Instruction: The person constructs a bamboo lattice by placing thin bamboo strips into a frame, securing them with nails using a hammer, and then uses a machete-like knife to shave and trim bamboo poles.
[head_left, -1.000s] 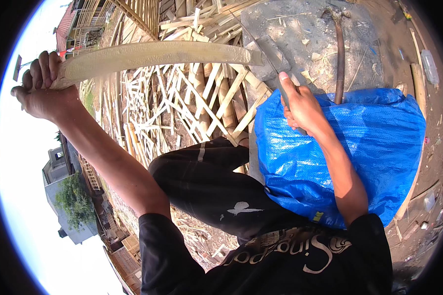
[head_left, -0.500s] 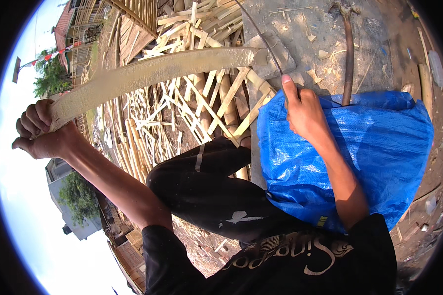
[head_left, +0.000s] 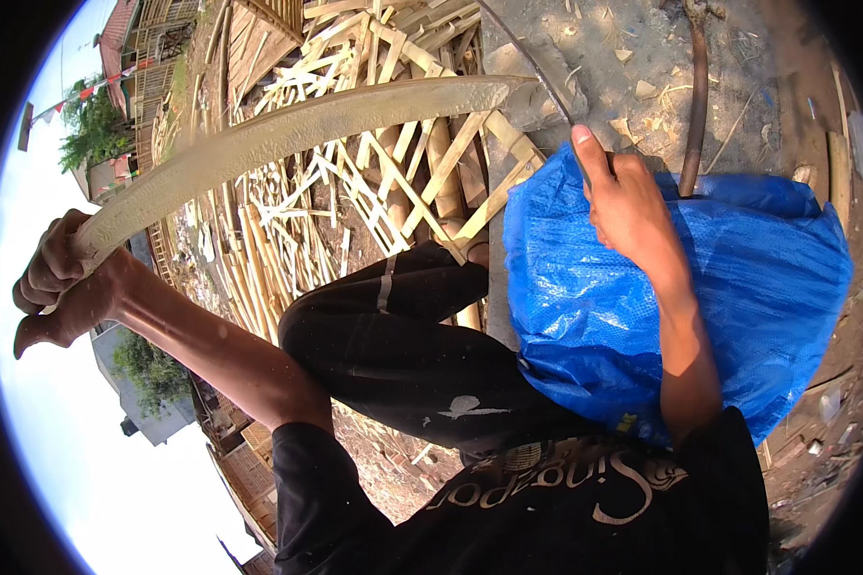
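My left hand (head_left: 62,283), far out at the left, is closed round one end of a wide split bamboo piece (head_left: 307,120). Its pale face shows, and it bows across the view toward the upper middle. Over the blue sheet my right hand (head_left: 633,206) grips a long knife (head_left: 537,72), thumb laid along it. The dark blade appears nearly edge-on and slants up and left, passing by the bamboo's far end. Whether blade and bamboo touch, I cannot tell. The knife's handle is mostly hidden in my fist.
A blue plastic sheet (head_left: 594,316) covers my right leg. Beyond it lies a grey slab (head_left: 623,38) with shavings and a dark curved stick (head_left: 697,96). Many split bamboo strips (head_left: 393,182) are piled ahead of my left knee (head_left: 321,335). Bamboo structures stand at the far left.
My right hand and the knife have shifted right and slightly up. My left hand has moved a little left and down, and the bamboo's far end has risen slightly.
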